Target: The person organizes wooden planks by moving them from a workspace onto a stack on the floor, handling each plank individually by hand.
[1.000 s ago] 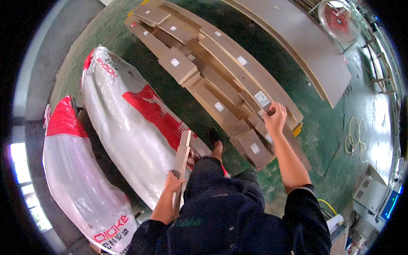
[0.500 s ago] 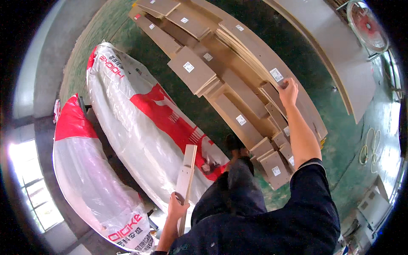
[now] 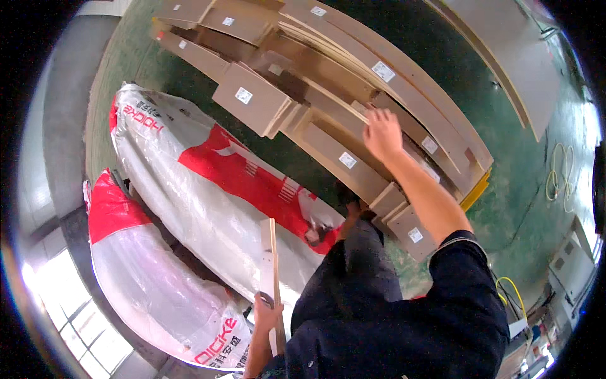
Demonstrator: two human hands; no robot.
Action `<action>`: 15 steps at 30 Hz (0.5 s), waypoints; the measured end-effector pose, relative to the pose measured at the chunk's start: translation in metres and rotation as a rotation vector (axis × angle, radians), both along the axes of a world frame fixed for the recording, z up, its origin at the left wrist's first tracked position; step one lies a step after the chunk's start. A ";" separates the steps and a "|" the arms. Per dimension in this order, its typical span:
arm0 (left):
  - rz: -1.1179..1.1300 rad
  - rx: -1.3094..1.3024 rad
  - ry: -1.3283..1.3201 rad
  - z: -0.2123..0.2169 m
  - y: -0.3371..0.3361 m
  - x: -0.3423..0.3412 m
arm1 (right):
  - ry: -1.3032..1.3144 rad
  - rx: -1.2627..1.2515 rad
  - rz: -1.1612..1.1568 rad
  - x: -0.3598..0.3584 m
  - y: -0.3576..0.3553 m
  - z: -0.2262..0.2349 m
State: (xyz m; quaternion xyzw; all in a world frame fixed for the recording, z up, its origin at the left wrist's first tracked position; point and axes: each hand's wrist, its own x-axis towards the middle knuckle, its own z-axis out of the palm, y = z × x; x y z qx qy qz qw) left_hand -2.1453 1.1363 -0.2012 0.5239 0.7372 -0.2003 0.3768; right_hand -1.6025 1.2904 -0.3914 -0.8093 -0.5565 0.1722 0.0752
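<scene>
My left hand (image 3: pixel 267 313) is closed around narrow wooden boards (image 3: pixel 269 262), held together and upright at my left side. Leaning over the stacked panels (image 3: pixel 252 104), my right arm reaches forward and right. My right hand (image 3: pixel 384 136) has its fingers bent over the end of a long brown board (image 3: pixel 338 104), whose pale edge faces up. The palm side is hidden. Beside that hand lie a labelled panel (image 3: pixel 413 129) and a long outer panel (image 3: pixel 360 54). Shorter labelled pieces (image 3: pixel 404 224) lie at the near end of the stack.
Two plastic-wrapped bundles, one long (image 3: pixel 208 189) and one curved at the rim (image 3: pixel 148 271), lie to the left. Large panels (image 3: pixel 499 57) stand beyond the stack. A yellow piece (image 3: pixel 476 189) shows under its right end. A coiled hose (image 3: pixel 558 177) lies on the green floor.
My right hand has moved from the outer long panel to a board nearer the middle, which now shows its pale edge. My left hand keeps its boards. The whole view has shifted.
</scene>
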 end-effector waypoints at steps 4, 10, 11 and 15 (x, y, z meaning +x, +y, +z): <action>-0.032 -0.021 0.057 -0.011 0.015 0.009 | 0.021 -0.119 -0.186 -0.021 -0.012 -0.082; -0.079 -0.003 0.005 -0.017 0.016 0.022 | -0.066 -0.360 -0.219 -0.016 -0.014 -0.164; -0.078 -0.004 -0.008 -0.019 0.014 0.023 | -0.061 -0.357 -0.216 -0.012 -0.011 -0.170; -0.089 -0.040 0.030 -0.022 0.004 0.022 | -0.069 -0.248 -0.112 -0.010 -0.014 -0.162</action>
